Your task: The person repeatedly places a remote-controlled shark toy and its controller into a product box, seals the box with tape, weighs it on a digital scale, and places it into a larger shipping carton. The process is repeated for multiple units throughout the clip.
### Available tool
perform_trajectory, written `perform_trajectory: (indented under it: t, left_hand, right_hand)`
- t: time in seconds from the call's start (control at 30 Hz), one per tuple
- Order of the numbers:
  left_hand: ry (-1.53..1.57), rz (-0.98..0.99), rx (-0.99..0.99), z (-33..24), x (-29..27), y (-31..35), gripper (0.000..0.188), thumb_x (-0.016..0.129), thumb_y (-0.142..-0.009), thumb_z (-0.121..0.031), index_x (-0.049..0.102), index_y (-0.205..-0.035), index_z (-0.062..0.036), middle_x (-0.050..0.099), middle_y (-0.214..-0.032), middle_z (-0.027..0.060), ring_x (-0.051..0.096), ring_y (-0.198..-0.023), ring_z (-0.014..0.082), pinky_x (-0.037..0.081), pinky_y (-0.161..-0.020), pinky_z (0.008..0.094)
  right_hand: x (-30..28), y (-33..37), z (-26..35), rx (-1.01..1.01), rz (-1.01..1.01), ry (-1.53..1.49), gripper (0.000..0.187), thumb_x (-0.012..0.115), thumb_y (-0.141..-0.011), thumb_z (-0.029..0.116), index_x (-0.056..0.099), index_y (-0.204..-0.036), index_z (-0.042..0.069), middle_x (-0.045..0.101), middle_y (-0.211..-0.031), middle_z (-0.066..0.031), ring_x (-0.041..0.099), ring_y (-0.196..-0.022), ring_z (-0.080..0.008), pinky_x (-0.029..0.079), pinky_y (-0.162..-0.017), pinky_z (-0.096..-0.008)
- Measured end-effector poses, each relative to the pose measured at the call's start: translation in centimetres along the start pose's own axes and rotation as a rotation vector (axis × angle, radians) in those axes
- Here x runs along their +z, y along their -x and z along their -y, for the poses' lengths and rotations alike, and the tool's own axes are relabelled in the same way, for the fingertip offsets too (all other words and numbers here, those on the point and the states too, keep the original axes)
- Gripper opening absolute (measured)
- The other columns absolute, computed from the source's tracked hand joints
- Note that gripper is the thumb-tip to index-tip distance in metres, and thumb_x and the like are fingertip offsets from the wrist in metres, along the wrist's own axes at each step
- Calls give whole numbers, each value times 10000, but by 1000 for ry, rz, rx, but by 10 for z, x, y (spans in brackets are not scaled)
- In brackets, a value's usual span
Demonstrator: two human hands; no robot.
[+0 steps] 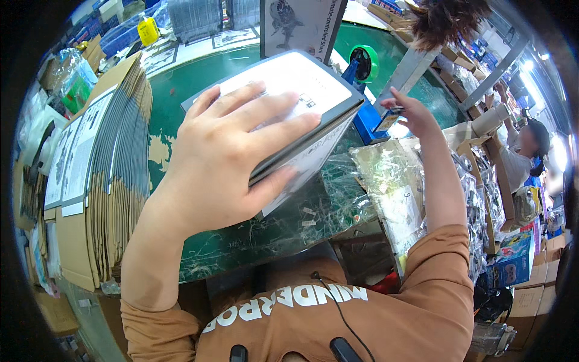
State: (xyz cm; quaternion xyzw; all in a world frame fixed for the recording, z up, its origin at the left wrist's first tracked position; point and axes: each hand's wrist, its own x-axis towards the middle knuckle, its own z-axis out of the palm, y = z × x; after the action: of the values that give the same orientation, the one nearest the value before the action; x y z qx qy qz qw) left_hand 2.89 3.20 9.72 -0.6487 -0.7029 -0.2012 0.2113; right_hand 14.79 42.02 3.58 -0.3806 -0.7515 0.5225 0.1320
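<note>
A grey-and-white printed cardboard box (325, 90) stands at a slant on the green worktable. My left hand (235, 136) lies across its bright top, fingers spread and stretched out, with the thumb down over the near side. To the right, a blue tape dispenser (369, 120) carries a roll of green-rimmed tape (365, 64). Beside the dispenser's near end is my right hand (416, 116), its fingers partly curled with one stretched forward. Whatever its fingertips pinch at the dispenser is too small to make out.
A tall stack of flattened cartons (117, 163) stands at the left. Another printed box (301, 27) is behind. Clear plastic film (344, 181) lies on the green tabletop (211, 259). A grey post (410, 72) rises beyond my right hand. Another person (528, 148) is at far right.
</note>
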Motion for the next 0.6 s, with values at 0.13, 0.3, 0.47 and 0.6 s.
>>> perform_trajectory:
  t: [0.13,0.3,0.47,0.6]
  left_hand:
    - [15,-1,-12,3,0,2,510,658,-672,-187,600,-1178,-222,549,-1237,63,477,-1170,316,316,-991,482]
    - [7,-8,-11,1,-1,3,496,664,-666,-203,612,-1158,-232,552,-1224,80,485,-1155,318,318,-983,489]
    - [80,-40,-31,4,-1,3,591,669,-670,-232,529,-1236,-140,546,-1199,161,483,-1155,330,319,-989,464]
    - [134,-72,-26,8,1,5,674,669,-682,-248,434,-1290,-73,546,-1185,179,484,-1151,347,320,-995,438]
  right_hand:
    - [6,18,1,-309,-124,-180,232,619,-789,366,654,-773,138,592,-825,21,487,-832,-123,309,-786,-333]
    - [4,60,-36,-176,-192,239,203,595,-798,277,631,-727,90,571,-739,15,487,-725,-108,320,-697,-279]
    - [26,101,-16,-457,-311,-16,218,566,-841,188,671,-859,-2,576,-698,-14,496,-633,-101,401,-622,-236]
    - [76,162,50,-783,67,-355,452,581,-843,57,457,-1276,29,599,-728,-49,537,-638,-97,480,-627,-238]
